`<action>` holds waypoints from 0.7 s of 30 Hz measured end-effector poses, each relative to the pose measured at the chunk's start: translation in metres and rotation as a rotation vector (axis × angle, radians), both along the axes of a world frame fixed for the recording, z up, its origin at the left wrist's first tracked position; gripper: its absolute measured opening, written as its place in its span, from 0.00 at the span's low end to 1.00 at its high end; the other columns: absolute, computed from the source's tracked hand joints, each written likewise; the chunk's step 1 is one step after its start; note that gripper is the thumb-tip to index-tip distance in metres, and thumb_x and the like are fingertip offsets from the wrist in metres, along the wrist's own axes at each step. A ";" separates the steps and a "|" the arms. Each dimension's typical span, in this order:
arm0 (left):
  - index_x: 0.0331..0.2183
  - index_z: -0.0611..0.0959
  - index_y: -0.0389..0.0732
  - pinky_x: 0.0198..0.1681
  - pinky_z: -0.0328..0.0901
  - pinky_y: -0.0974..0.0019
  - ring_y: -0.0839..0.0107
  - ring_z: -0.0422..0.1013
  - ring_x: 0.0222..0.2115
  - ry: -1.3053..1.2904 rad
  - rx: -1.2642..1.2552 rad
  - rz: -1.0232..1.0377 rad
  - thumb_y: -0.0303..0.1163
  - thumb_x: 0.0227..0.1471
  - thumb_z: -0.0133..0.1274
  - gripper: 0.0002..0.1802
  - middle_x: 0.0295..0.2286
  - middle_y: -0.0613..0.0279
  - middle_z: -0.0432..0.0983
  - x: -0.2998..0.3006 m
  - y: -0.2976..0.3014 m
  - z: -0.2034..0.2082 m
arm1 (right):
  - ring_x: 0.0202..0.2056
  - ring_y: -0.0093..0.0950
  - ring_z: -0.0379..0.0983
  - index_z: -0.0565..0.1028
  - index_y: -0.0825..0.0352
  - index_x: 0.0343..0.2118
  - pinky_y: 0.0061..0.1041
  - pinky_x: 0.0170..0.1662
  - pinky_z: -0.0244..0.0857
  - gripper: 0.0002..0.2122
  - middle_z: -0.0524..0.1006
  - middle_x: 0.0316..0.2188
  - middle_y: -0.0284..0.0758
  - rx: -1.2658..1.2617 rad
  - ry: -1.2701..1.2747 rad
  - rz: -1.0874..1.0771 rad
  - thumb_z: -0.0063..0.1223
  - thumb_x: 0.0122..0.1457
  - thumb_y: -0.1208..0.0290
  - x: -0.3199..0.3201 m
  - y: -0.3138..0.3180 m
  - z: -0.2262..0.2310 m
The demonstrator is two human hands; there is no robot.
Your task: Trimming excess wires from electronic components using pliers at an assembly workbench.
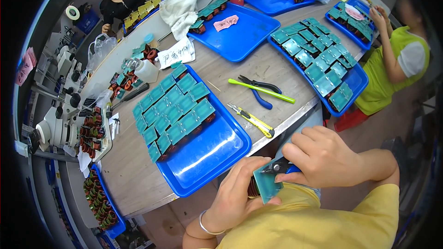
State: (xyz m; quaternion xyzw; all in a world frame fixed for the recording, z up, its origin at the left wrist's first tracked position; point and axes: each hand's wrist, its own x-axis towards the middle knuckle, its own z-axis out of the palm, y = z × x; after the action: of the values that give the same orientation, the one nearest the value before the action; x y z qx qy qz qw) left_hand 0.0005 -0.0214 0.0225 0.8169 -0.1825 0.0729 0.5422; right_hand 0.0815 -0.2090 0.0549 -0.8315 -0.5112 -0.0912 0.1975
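My left hand (235,188) is closed round a coil with a green circuit board (266,185) on it, held near my lap. Only a little of the dark copper winding shows beside the fingers. Wrapped round blue-handled cutting pliers (278,168), my right hand (323,157) brings their dark jaws against the board's face. A blue tray (203,166) lies in front of me, its far part filled with rows of green boards on coils (173,110). To its right on the table are a yellow utility knife (251,120), another pair of pliers (258,90) and a thin yellow-green stick (281,96).
Another full blue tray (360,83) overhangs the table's right edge. Farther back sits a partly filled blue tray (240,53). A clear bottle (146,70) and loose coils stand at the left. Co-workers sit across the table (122,4) and at the right (392,64).
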 end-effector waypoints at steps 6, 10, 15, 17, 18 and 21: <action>0.44 0.68 0.33 0.40 0.63 0.65 0.60 0.68 0.35 0.073 0.039 0.006 0.37 0.33 0.65 0.36 0.36 0.52 0.68 0.001 0.000 0.001 | 0.17 0.32 0.63 0.65 0.66 0.20 0.27 0.20 0.58 0.20 0.62 0.16 0.34 0.023 0.048 0.029 0.58 0.43 0.54 0.005 -0.001 -0.013; 0.48 0.64 0.34 0.43 0.61 0.67 0.66 0.67 0.38 0.270 -0.230 -0.012 0.40 0.35 0.64 0.40 0.38 0.54 0.67 0.001 0.002 -0.011 | 0.23 0.34 0.68 0.66 0.67 0.24 0.28 0.25 0.62 0.19 0.68 0.21 0.36 0.098 0.379 0.089 0.62 0.42 0.57 0.010 -0.009 -0.006; 0.56 0.49 0.35 0.48 0.58 0.67 0.67 0.62 0.44 0.394 -0.411 -0.103 0.48 0.37 0.62 0.54 0.44 0.52 0.62 0.010 -0.008 -0.020 | 0.34 0.36 0.71 0.65 0.69 0.31 0.28 0.35 0.65 0.23 0.71 0.37 0.41 0.346 0.466 0.047 0.67 0.37 0.66 -0.005 -0.005 -0.015; 0.57 0.46 0.36 0.48 0.58 0.65 0.65 0.62 0.45 0.420 -0.388 -0.173 0.48 0.36 0.63 0.57 0.46 0.49 0.61 0.012 -0.013 -0.023 | 0.34 0.34 0.71 0.64 0.68 0.29 0.26 0.37 0.65 0.21 0.72 0.37 0.41 0.360 0.546 0.027 0.67 0.38 0.66 -0.007 -0.009 -0.025; 0.57 0.45 0.36 0.48 0.59 0.65 0.64 0.63 0.45 0.433 -0.400 -0.177 0.46 0.35 0.64 0.58 0.46 0.49 0.60 0.011 -0.014 -0.023 | 0.35 0.31 0.70 0.64 0.67 0.29 0.25 0.38 0.64 0.21 0.71 0.37 0.40 0.432 0.648 -0.028 0.67 0.38 0.68 -0.008 -0.014 -0.026; 0.57 0.49 0.36 0.46 0.61 0.63 0.60 0.62 0.46 0.301 -0.207 -0.030 0.29 0.28 0.66 0.57 0.49 0.50 0.59 0.022 -0.004 -0.023 | 0.37 0.26 0.68 0.63 0.66 0.29 0.23 0.39 0.62 0.20 0.71 0.38 0.38 0.653 0.602 -0.244 0.66 0.37 0.71 0.004 -0.048 -0.036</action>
State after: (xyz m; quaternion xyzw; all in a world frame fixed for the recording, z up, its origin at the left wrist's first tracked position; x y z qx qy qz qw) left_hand 0.0230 -0.0252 -0.0001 0.7555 -0.1030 -0.0397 0.6458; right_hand 0.0853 -0.2568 0.0189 -0.7691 -0.2741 -0.0246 0.5768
